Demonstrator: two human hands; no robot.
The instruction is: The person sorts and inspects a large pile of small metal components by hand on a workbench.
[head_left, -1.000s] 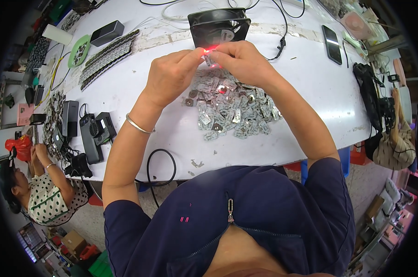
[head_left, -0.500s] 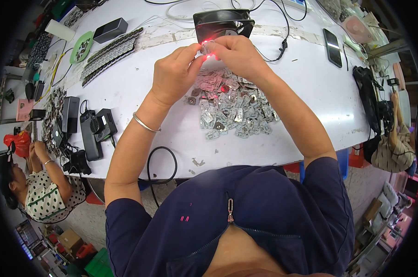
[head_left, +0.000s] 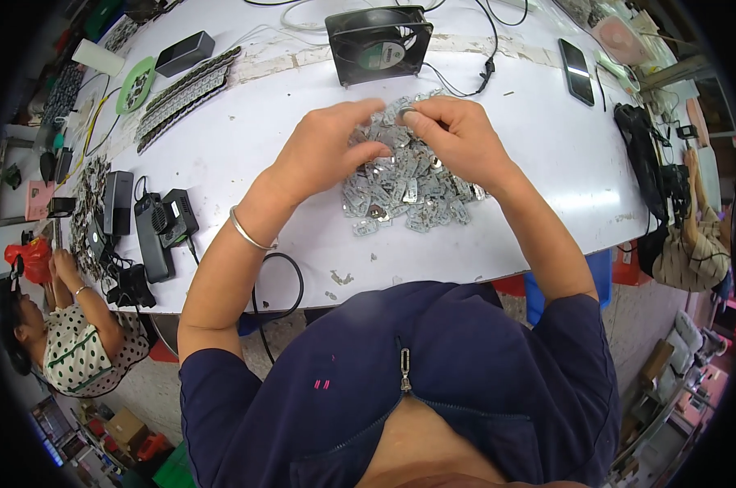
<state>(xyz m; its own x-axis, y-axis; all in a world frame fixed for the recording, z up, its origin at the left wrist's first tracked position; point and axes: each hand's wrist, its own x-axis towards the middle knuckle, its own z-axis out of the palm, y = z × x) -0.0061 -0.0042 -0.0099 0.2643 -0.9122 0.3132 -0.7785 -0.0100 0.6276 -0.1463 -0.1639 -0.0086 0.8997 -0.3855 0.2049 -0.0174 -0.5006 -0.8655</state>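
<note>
A heap of small silvery, partly see-through flat pieces [head_left: 412, 191] lies on the white table in front of me. Over the heap's left edge is my left hand [head_left: 323, 146], its thumb and fingers apart with nothing seen between them. Across from it, my right hand [head_left: 461, 138] pinches a small round dark-grey disc [head_left: 405, 115] between thumb and forefinger, just above the far part of the heap. Beyond both hands stands a black square fan [head_left: 380, 49] with a cable at its right.
Rows of dark metal strips [head_left: 189, 98], a green tray [head_left: 137, 85] and a black box [head_left: 185, 54] lie far left. Black chargers [head_left: 165, 228] sit nearer left. A phone [head_left: 577, 71] rests far right. People sit at left [head_left: 83, 325] and right [head_left: 685, 252].
My hands have come apart and drawn back from the fan toward the heap. The red glow on my fingers is gone. My left fingers have spread apart.
</note>
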